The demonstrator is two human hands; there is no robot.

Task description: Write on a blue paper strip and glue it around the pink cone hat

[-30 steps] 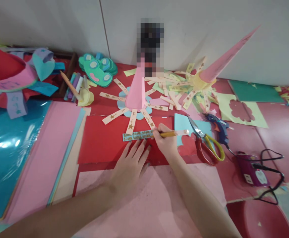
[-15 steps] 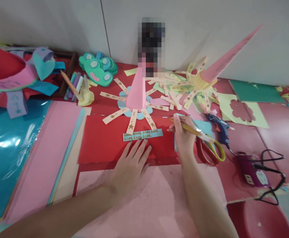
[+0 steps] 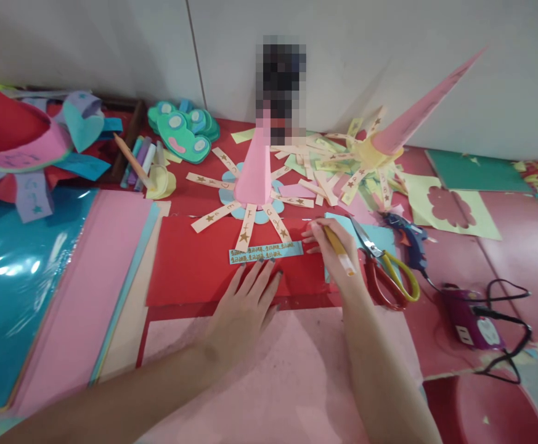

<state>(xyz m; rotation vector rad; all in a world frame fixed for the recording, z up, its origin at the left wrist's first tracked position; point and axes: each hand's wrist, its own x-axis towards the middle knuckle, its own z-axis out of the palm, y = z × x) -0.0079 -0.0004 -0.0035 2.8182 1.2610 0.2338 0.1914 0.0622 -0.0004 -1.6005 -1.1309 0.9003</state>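
My left hand (image 3: 245,299) lies flat with fingers spread on a red sheet (image 3: 185,271), fingertips touching the lower edge of a blue paper strip (image 3: 266,251). Two rows of gold writing cover much of that strip. My right hand (image 3: 336,246) is closed around a yellow marker pen (image 3: 338,246), just right of the strip's end; the fingers partly hide its tip. Above the strip stands a pink paper cone (image 3: 253,172) on a blue scalloped base (image 3: 226,196), with cream strips bearing letters and stars fanned around it.
Right of my right hand lie scissors (image 3: 391,271) with red and yellow handles, and a blue glue gun (image 3: 407,237) cabled to a purple box (image 3: 469,317). Paper scraps surround another pink cone (image 3: 426,105). Green frog cutouts (image 3: 179,132) and markers (image 3: 139,160) are at the back left.
The marker's rear end has swung down toward my right wrist, and my right hand has shifted slightly left. My left hand and the strip have stayed put.
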